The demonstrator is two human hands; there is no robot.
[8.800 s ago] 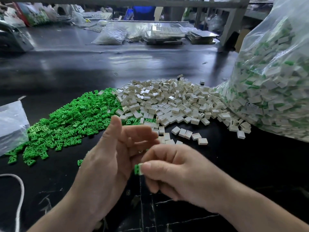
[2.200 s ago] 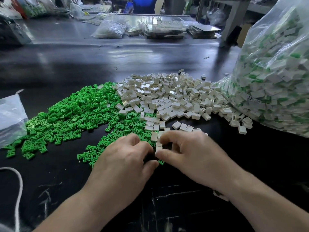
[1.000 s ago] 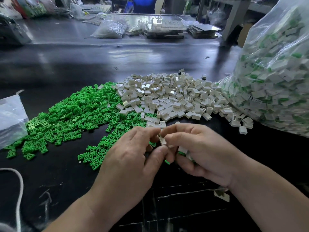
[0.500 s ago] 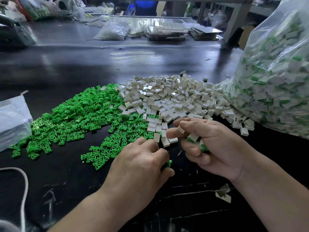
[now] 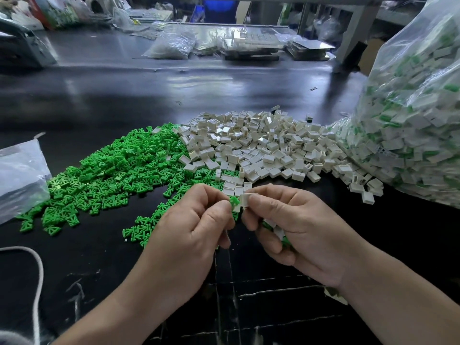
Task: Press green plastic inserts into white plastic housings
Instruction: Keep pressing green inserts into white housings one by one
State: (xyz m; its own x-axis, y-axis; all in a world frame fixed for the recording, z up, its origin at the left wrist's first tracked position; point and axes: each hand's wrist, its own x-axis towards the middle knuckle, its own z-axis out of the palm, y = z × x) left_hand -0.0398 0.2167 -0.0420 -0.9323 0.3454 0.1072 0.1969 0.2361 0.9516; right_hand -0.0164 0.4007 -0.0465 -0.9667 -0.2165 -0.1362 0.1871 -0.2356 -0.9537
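Movement comes first from the left hand (image 5: 196,232): half a second ago it was down on the table at the edge of the green heap, and now it is lifted, thumb and forefinger pinching one green insert (image 5: 233,202). That insert touches the open end of a white housing (image 5: 247,198). The right hand (image 5: 298,232) pinches this housing between thumb and forefinger, while its lower fingers curl round a few spare pieces (image 5: 280,235), white and green, in the palm. I judge that picking is over and the pair is lined up for seating. The insert does not look pushed home yet, since much of its green shows.

The black tabletop (image 5: 124,100) is glossy, and scuffed near the person. From the left it carries:
- a clear plastic bag (image 5: 20,175)
- a white cord (image 5: 37,265)
- the heap of green inserts (image 5: 112,170)
- the heap of white housings (image 5: 261,148), touching the green heap
- a large clear sack of assembled pieces (image 5: 410,120)

Behind, small bags (image 5: 171,46), trays (image 5: 249,43) and a grey post (image 5: 353,28) crowd a workshop.
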